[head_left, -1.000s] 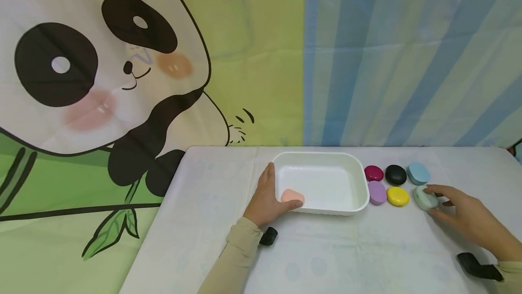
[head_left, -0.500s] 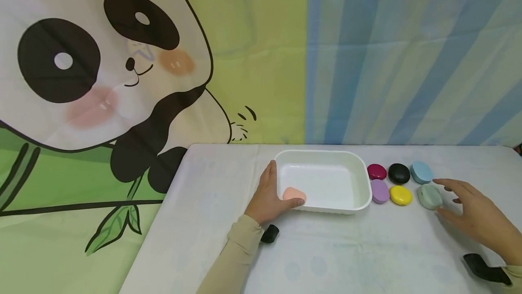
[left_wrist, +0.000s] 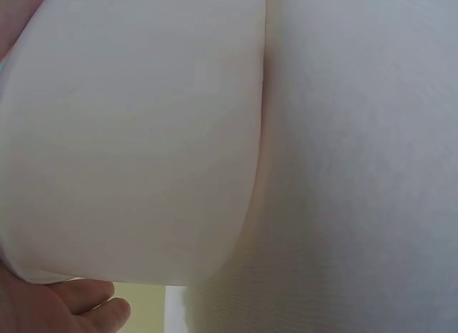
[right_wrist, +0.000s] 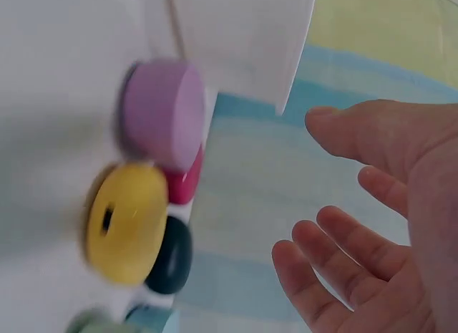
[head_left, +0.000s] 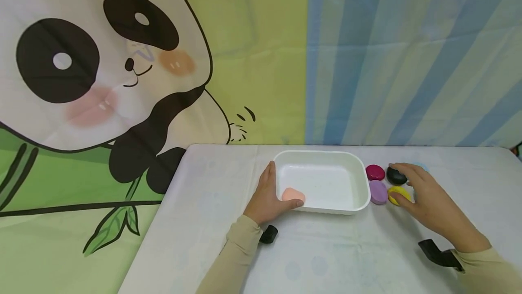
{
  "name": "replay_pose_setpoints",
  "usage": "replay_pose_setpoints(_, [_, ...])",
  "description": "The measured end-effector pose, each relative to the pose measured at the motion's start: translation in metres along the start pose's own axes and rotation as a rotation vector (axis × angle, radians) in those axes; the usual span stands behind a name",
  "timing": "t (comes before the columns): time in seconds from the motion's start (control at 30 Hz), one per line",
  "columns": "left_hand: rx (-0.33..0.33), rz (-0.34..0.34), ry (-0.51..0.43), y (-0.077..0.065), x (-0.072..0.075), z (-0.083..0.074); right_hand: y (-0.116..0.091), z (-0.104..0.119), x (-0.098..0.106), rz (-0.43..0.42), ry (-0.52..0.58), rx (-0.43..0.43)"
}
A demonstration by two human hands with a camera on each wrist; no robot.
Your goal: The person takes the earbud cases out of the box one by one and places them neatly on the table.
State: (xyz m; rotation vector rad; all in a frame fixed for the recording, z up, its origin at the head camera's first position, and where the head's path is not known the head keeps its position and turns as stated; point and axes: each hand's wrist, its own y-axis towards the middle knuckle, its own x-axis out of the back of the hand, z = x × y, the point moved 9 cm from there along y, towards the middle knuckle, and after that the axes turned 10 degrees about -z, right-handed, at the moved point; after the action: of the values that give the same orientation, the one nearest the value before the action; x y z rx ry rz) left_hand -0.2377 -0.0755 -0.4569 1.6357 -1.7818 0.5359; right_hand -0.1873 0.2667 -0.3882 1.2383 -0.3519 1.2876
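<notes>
At the left end of a white rectangular tray [head_left: 362, 180], my left hand [head_left: 267, 201] holds its wall, thumb over the front rim. A peach-coloured rounded piece [head_left: 292, 193] lies inside near that thumb. My right hand [head_left: 436, 205] hovers, fingers spread and holding nothing, over the yellow piece [right_wrist: 127, 225] and the black piece [head_left: 395, 176]. Left of these, beside the tray, lie a lilac piece [head_left: 378, 193] and a magenta piece [head_left: 375, 172]. A light blue piece [head_left: 422, 166] is mostly hidden behind the right hand. The mint-green piece [right_wrist: 100, 324] shows only in the right wrist view.
A white cloth [head_left: 334, 257] covers the table. Behind its back edge hangs a curtain [head_left: 261, 58] with a printed panda and blue stripes. A black camera mount [head_left: 440, 255] sits at the right wrist, and another [head_left: 268, 234] at the left.
My right hand has let go of the mint-green piece, drawn back from it, then moved left over the yellow and black pieces. The left hand stays at the tray.
</notes>
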Motion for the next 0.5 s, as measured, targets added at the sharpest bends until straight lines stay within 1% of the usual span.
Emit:
replay_pose_setpoints(0.1, [-0.004, -0.001, -0.003, 0.001, 0.000, 0.000, 0.009, 0.018, -0.007, -0.006, 0.044, 0.025])
replay_pose_setpoints(0.27, [-0.011, -0.006, -0.008, 0.001, 0.001, 0.000, 0.023, 0.041, -0.018, -0.016, 0.094, 0.057])
replay_pose_setpoints(0.4, [-0.010, -0.007, -0.018, 0.001, 0.001, 0.000, 0.032, 0.058, -0.025, -0.038, 0.112, 0.122])
replay_pose_setpoints(0.5, [-0.012, -0.007, -0.020, 0.001, 0.000, 0.001, 0.036, 0.068, -0.034, -0.033, 0.111, 0.152])
